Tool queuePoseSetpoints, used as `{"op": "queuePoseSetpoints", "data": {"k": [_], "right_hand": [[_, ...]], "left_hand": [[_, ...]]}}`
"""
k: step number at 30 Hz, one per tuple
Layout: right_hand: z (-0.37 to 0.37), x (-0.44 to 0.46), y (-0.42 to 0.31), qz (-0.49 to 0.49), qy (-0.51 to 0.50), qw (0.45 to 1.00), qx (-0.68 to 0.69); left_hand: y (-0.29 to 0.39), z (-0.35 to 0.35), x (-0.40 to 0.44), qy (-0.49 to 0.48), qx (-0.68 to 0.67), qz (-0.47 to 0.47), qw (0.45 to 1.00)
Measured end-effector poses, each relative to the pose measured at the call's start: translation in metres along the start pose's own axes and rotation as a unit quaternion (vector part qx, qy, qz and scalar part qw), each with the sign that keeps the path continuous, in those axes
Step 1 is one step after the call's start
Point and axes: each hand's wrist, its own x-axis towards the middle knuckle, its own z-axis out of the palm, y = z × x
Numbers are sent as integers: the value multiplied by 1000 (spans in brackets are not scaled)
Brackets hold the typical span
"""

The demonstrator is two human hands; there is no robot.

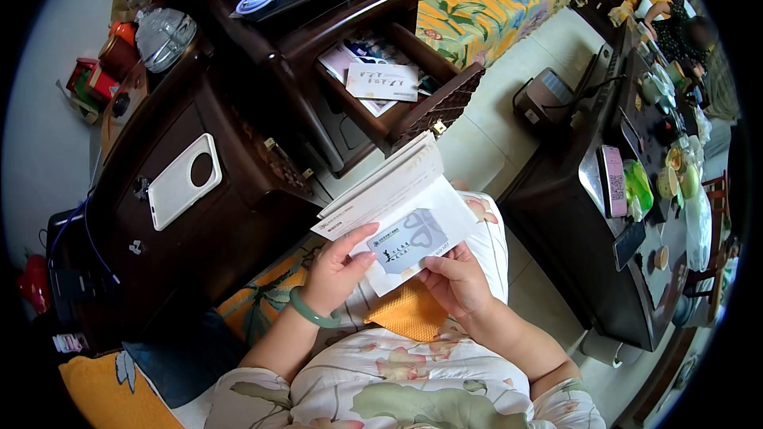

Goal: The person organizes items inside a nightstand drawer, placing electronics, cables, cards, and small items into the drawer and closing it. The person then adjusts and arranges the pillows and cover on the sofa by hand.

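Floral clothing [405, 369]: nearest us, with an orange textured cloth [413, 314] just below the papers.
Card: pale blue-grey card [408, 240], face up on the white holder [455, 210] between our hands; tilted toward us, probably for reading. Can't tell whether it's slotted in or loose.
Left hand [334, 270]: grip pinching the white holder at its left side, thumb on top, other fingers partly hidden; likely steadies everything. Green bangle [315, 311] on the wrist.
Right hand [459, 280]: grip pinching the holder's lower right edge, thumb by the card's lower edge, presumably so nothing slides.
Bundle: paper stack [389, 183] behind the holder, edges staggered, probably held together for sorting through.
Drawer [437, 107]: pulled out ahead of us, white envelope [383, 82] atop other papers, likely open for easy reach.
Left surface [214, 226]: phone case [159, 199] flat, well apart from our hands.
Right surface [584, 179]: pink-screened phone [614, 181] near a dark phone [629, 245], seemingly set aside.
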Motion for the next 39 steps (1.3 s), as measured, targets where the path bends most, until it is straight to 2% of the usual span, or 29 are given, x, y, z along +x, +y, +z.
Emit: {"op": "queuePoseSetpoints", "data": {"k": [2,5,8,11,20,29,32,35,39], "right_hand": [[5,0,-2,-4,18,1000,6],[4,0,-3,2,37,999,2],[2,0,-2,4,41,999,4],[2,0,-3,6,36,999,6],[-8,0,0,19,-48,999,7],[-10,-3,1,16,-119,992,25],[-11,-4,0,17,-128,991,30],[-13,-5,3,16,-138,990,32],[-14,-7,1,22,-115,993,-23]], "left_hand": [[-2,-9,1,-16,74,-4,997],[25,-13,5,-21,295,144,944],[43,-21,4,-124,303,112,938],[38,-27,5,-187,315,91,926],[32,-29,1,-139,218,109,960],[21,-31,-1,-135,128,124,975],[17,-31,-3,-128,67,100,984],[10,-24,-5,-124,-101,58,985],[9,-19,-6,-41,-195,55,978]]}}
